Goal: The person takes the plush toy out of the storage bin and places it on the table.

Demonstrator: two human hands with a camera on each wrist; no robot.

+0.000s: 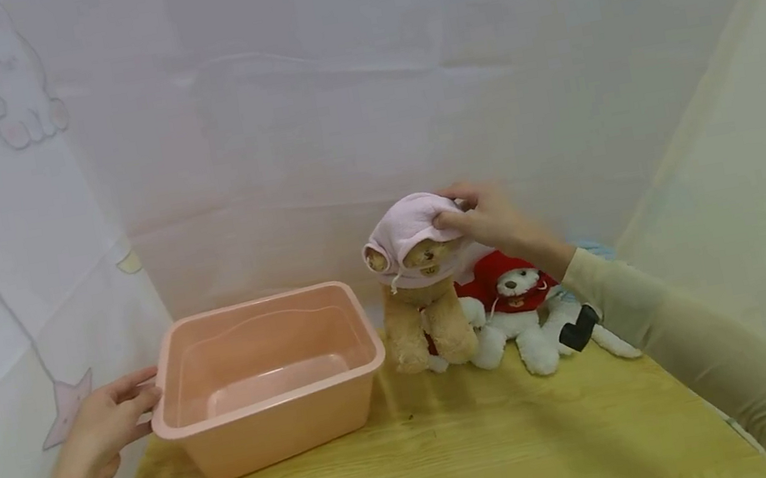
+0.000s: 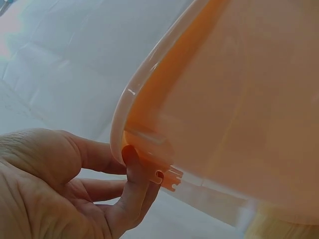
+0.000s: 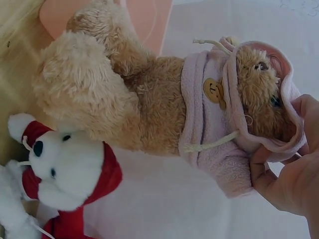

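Observation:
A tan teddy bear [image 1: 409,340] in a pale pink hoodie hangs upright beside the basin; in the right wrist view the bear [image 3: 157,97] shows its hood over its head. My right hand [image 1: 497,218] pinches the hood's edge between thumb and fingers. I cannot tell whether the bear's feet touch the table. At the left, a peach plastic basin [image 1: 285,429] stands on the table, and my left hand [image 1: 101,428] holds its left rim. Up close, the left hand [image 2: 65,174] has its fingers curled under the basin's rim [image 2: 149,69].
Right of the bear sits a white plush dog [image 1: 515,283] in a red hooded top. Another white plush [image 1: 617,343], with light blue cloth near it, lies partly hidden behind my right arm. The yellow wooden table [image 1: 438,475] is backed by pale cloth walls [image 1: 302,117].

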